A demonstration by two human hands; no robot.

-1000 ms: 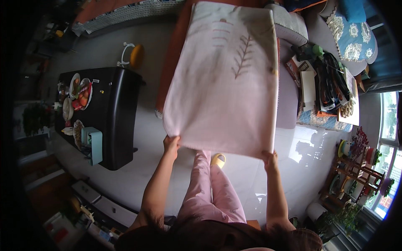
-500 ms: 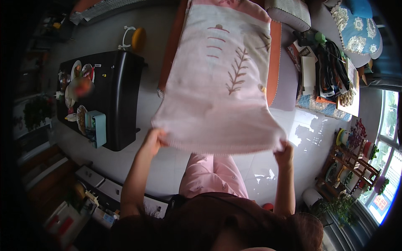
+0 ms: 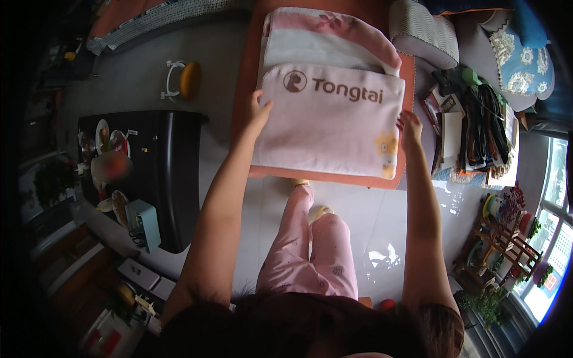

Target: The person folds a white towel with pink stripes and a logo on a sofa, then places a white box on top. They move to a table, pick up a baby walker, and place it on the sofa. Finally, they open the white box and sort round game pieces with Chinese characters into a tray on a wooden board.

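Observation:
A pink and white blanket (image 3: 328, 131) lies folded over on an orange-brown sofa seat (image 3: 245, 71). Its near part is doubled back, showing a brown printed emblem and a yellow cartoon figure at the right corner. Beyond the fold edge, the lower layer shows a pink border with a flower. At the blanket's left edge is my left hand (image 3: 258, 114), thumb and fingers apart. My right hand (image 3: 410, 129) is beside the right edge, its fingers slightly bent and loose. Neither hand visibly grips the cloth.
To the left stands a black table (image 3: 173, 179) with plates and a light blue box (image 3: 143, 224). A yellow-seated stool (image 3: 190, 80) is behind it. Cushions (image 3: 424, 36) and a pile of dark bags (image 3: 483, 125) lie to the right. Plants on a wooden stand (image 3: 507, 238) are near the window.
Both hands have moved forward, carrying the blanket's near edge away from me and folding it over. They have let go of the edge. The printed underside now faces up.

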